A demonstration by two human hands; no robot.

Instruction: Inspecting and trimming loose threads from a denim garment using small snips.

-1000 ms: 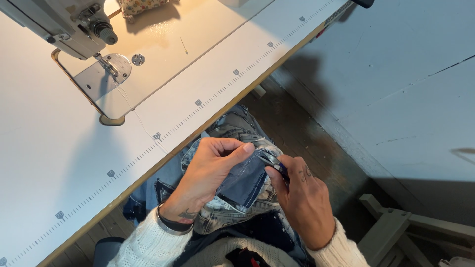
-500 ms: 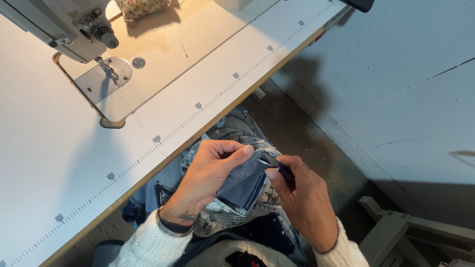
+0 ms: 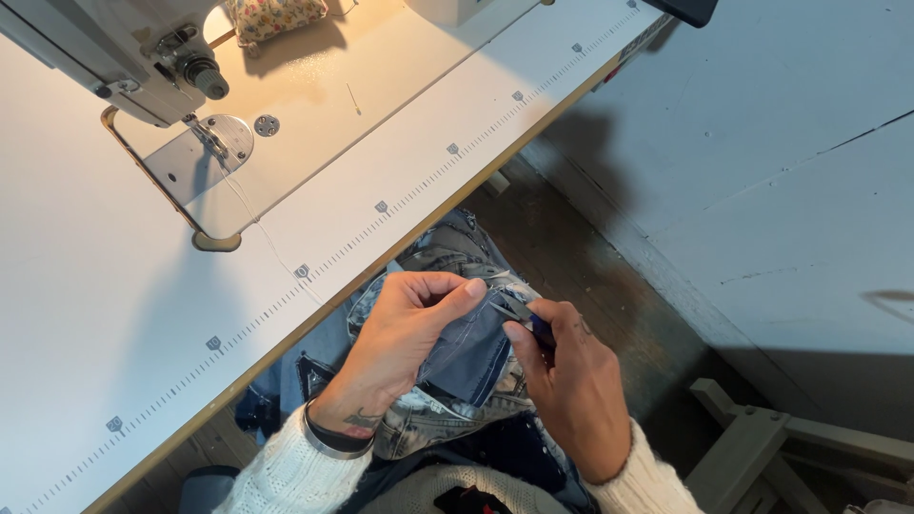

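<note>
We have a dark blue denim patch (image 3: 468,350) in our lap, pinched at its upper edge by our left hand (image 3: 405,338), whose thumb lies across the top while the fingers curl closed behind the cloth. Our right hand (image 3: 571,381) is closed around a small tool with a blue handle (image 3: 535,324), its metal tip touching the patch's upper right corner, just beside the left thumb. We cannot tell whether it is a seam ripper or small snips; the tip is too small to read.

Under both hands lie faded, washed-out jeans (image 3: 447,257), bunched over our knees and reaching up toward the table edge.

What could go wrong: the sharp tip sits very close to the left thumb, so a slip along the seam could nick the skin. Pushed too deep, the tip could cut the cloth itself instead of the thread. The patch is held only at one edge, so it could twist or drop into the folds below.

Beyond our hands, the white sewing table (image 3: 114,314) carries the sewing machine (image 3: 143,57) up to the left, with its steel needle plate (image 3: 195,157). A flower-print pincushion (image 3: 271,17) lies farther off. As for containers, we see none within reach of either hand, and nothing is stored in anything.
</note>
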